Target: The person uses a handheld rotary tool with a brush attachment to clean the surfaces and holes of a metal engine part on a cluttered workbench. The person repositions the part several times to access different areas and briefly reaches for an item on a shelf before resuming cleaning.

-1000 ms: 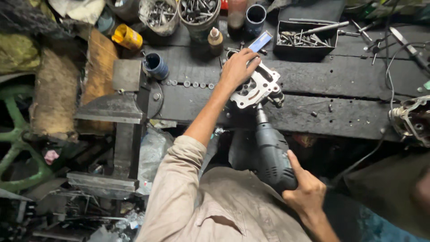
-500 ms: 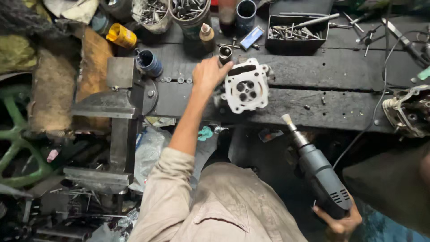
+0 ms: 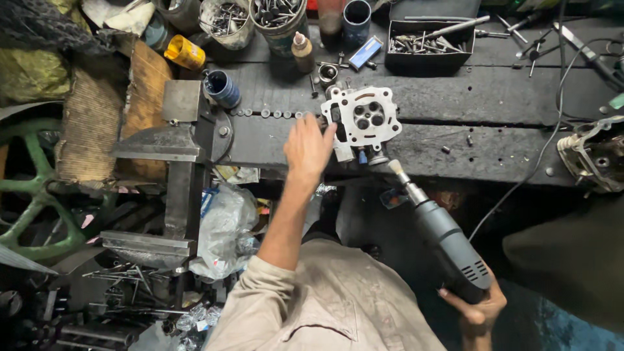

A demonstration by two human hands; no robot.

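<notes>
A pale metal cylinder head [image 3: 364, 118] with several round ports lies on the dark workbench [image 3: 494, 97] near its front edge. My left hand [image 3: 309, 146] rests against the head's left side, fingers on its edge. My right hand [image 3: 476, 305] grips the rear of a grey electric die grinder [image 3: 441, 233] held low in front of the bench. The grinder's tip points up at the lower edge of the head.
A vise [image 3: 172, 146] stands at the bench's left end. Cans of bolts [image 3: 276, 16], a black tray of bolts [image 3: 428, 44], a small bottle [image 3: 302, 52] and a blue cup [image 3: 223, 89] sit at the back. Another engine part [image 3: 595, 156] is at right.
The grinder came off the cylinder head, swung down to the right, then rose back toward its lower edge. My left hand slid from the head's top to its left side.
</notes>
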